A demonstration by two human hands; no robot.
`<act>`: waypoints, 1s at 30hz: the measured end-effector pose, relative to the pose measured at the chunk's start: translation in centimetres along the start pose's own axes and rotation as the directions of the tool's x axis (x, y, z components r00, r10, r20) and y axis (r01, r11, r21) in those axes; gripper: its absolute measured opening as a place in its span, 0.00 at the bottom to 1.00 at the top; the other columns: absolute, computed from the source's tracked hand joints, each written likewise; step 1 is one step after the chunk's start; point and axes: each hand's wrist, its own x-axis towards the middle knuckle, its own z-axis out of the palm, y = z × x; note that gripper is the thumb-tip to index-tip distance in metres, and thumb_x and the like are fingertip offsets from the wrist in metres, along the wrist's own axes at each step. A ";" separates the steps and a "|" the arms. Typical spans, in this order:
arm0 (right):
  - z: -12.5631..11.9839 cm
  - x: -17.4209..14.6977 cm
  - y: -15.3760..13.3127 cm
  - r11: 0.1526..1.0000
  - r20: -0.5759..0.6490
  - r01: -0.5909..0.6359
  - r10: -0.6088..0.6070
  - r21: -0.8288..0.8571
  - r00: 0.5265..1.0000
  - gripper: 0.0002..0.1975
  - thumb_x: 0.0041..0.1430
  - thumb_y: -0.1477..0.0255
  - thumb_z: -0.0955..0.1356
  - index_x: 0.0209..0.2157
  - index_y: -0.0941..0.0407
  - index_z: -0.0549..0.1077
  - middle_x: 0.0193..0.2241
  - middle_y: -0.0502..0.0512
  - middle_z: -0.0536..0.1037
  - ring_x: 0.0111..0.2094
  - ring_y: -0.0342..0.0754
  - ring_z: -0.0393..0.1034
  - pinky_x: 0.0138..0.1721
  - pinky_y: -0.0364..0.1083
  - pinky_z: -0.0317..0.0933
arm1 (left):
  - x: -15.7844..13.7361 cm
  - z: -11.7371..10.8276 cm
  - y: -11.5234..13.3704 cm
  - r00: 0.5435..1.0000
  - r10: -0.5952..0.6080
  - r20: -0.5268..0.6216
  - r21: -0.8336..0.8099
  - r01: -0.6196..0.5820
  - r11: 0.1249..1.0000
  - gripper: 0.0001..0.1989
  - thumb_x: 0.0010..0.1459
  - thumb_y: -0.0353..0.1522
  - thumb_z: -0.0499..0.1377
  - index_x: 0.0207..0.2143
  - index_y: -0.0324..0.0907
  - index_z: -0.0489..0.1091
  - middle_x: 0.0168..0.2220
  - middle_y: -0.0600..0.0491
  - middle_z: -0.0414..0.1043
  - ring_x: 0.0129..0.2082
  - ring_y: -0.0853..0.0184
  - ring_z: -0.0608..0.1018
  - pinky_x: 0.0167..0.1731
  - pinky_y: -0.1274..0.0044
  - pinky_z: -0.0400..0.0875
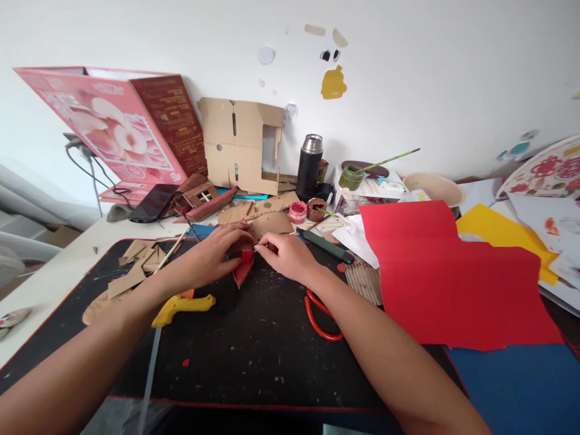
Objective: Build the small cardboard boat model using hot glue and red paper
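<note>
My left hand point(217, 254) is closed around a small cardboard model point(243, 266) with red-painted sides and a pointed near end. The fingers and thumb hide part of it. At the model's right edge, my right hand point(287, 257) is pinched, and what its fingertips hold is too small to make out. A yellow glue gun point(183, 305) lies below my left forearm, with a clear glue stick poking out toward me. Red-handled scissors point(321, 317) are partly covered by my right forearm. Just beyond that wrist lies a dark green utility knife point(327, 246).
Cardboard scraps point(136, 266) lie at left on the black mat point(254, 356). Behind are a phone point(154, 202), a small model house point(199, 199), a black thermos point(309, 166) and paint jars point(298, 211). Red paper point(453, 278) spreads across the right side.
</note>
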 end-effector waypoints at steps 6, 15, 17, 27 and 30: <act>0.2 0.0 0.2 1.000 -0.010 0.022 -0.022 -0.006 1.000 0.07 0.75 0.66 0.71 0.41 0.54 0.80 0.30 0.49 0.81 0.30 0.45 0.71 0.35 0.44 0.53 | 0.0 0.4 0.0 1.000 -0.003 -0.018 0.006 0.003 1.000 0.20 0.70 0.41 0.56 0.60 0.44 0.71 0.71 0.41 0.66 0.76 0.50 0.63 0.75 0.52 0.60; 0.3 0.1 0.4 0.999 -0.036 0.040 -0.040 -0.010 0.999 0.08 0.75 0.66 0.71 0.41 0.53 0.80 0.28 0.48 0.79 0.28 0.44 0.67 0.34 0.44 0.51 | -0.1 0.6 0.0 0.999 0.005 -0.038 0.008 -0.004 1.000 0.19 0.69 0.40 0.56 0.60 0.45 0.71 0.72 0.41 0.66 0.76 0.50 0.63 0.75 0.52 0.60; 0.3 0.1 0.4 0.999 -0.032 0.036 -0.036 -0.009 0.999 0.08 0.75 0.66 0.71 0.41 0.54 0.80 0.28 0.48 0.80 0.28 0.44 0.68 0.34 0.44 0.52 | -0.1 0.6 0.0 0.999 0.000 -0.042 0.010 0.000 1.000 0.19 0.69 0.39 0.57 0.59 0.45 0.71 0.72 0.42 0.66 0.75 0.50 0.64 0.75 0.52 0.61; 0.4 0.1 0.3 0.999 -0.033 0.033 -0.033 -0.010 0.999 0.08 0.75 0.66 0.71 0.41 0.53 0.81 0.29 0.50 0.81 0.29 0.45 0.70 0.35 0.45 0.53 | -0.2 0.6 0.0 0.999 0.004 -0.036 0.010 -0.004 1.000 0.20 0.70 0.38 0.56 0.60 0.44 0.70 0.72 0.41 0.65 0.76 0.51 0.63 0.75 0.54 0.60; 0.4 0.0 0.5 0.999 -0.039 0.037 -0.037 -0.009 0.999 0.08 0.75 0.66 0.71 0.41 0.53 0.81 0.29 0.49 0.81 0.29 0.45 0.69 0.34 0.45 0.52 | -0.2 0.4 0.0 1.000 0.004 -0.029 0.004 -0.004 1.000 0.20 0.70 0.39 0.56 0.61 0.45 0.70 0.72 0.42 0.65 0.76 0.51 0.63 0.75 0.53 0.59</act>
